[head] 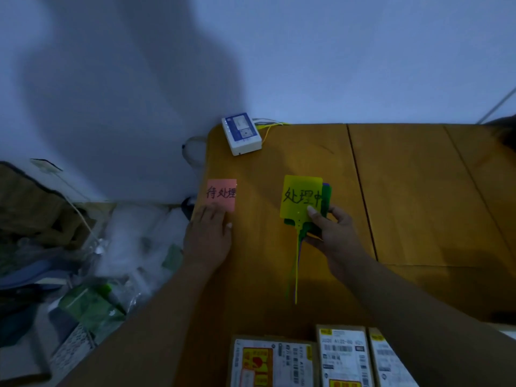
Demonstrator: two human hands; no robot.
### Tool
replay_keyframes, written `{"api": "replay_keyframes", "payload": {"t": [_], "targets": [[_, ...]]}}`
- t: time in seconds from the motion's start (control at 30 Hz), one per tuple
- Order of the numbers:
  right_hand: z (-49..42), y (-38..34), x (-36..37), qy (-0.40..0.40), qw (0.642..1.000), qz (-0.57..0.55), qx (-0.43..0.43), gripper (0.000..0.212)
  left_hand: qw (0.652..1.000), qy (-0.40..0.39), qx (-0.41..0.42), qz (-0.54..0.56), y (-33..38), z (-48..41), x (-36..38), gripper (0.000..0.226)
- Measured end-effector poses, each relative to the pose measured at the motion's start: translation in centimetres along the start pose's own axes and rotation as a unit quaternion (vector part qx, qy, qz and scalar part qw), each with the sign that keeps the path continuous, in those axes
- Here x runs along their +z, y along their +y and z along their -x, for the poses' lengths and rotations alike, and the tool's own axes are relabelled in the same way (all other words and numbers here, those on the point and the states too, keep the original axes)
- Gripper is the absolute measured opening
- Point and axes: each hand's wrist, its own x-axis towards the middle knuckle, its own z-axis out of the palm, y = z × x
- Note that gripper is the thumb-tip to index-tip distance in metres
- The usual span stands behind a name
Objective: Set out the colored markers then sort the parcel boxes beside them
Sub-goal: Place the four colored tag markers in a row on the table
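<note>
A pink marker tag (222, 194) with black handwriting lies flat near the left edge of the wooden table (405, 191). My left hand (208, 236) rests palm down on the table, its fingertips on the tag's lower edge. To the right, my right hand (332, 230) grips a stack of marker tags just above the table: a yellow one (300, 195) with handwriting on top, green and purple ones (326, 196) behind it, their thin tails hanging toward me. Three parcel boxes with shipping labels sit at the near edge: left (272, 361), middle (344, 356), right (388, 361).
A white electronic box (242, 134) with cables sits at the table's far left corner by the wall. Left of the table, on the floor, lie plastic bags (134, 247), green packets (89, 303) and dark clutter (30, 208). Seams cross the tabletop to the right.
</note>
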Motion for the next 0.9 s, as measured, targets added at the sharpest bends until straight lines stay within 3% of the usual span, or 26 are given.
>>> {"api": "replay_keyframes", "payload": {"t": [0.07,0.13,0.23,0.27,0.4,0.53,0.63,0.77,0.9], "targets": [[-0.1,-0.7,-1.2,-0.004,1.0,0.003,-0.001,0.043,0.997,0.034,-0.011,0.071,2.5,0.2,-0.7,0.046],[-0.1,-1.6,-2.5,-0.008,1.0,0.006,-0.002,0.038,0.971,0.01,-0.068,0.231,6.5,0.1,-1.7,0.037],[-0.3,-2.9,-4.9,-0.012,1.0,0.009,-0.008,0.022,0.84,-0.08,-0.155,0.514,13.5,0.2,-2.6,0.02],[-0.3,-3.4,-5.8,-0.011,1.0,0.01,-0.011,0.017,0.819,-0.088,-0.151,0.547,15.6,0.4,-2.5,0.017],[-0.8,-4.8,-10.2,-0.007,0.999,0.019,-0.026,0.014,0.803,-0.058,-0.139,0.576,21.8,1.3,-1.3,0.008],[-1.2,-6.0,-14.3,-0.009,1.0,0.003,-0.022,0.022,0.742,-0.079,-0.198,0.635,26.0,1.4,0.1,0.009],[-1.8,-6.7,-16.8,0.004,1.0,-0.008,-0.015,0.009,0.707,-0.068,-0.239,0.662,27.9,1.1,0.7,0.009],[-2.9,-7.4,-19.6,0.019,1.0,0.005,-0.015,0.016,0.711,-0.05,-0.262,0.651,28.7,-0.1,1.8,0.013],[-3.8,-7.6,-22.0,0.025,0.999,0.018,-0.014,0.024,0.76,-0.014,-0.301,0.575,28.8,-1.9,3.4,0.015]]}}
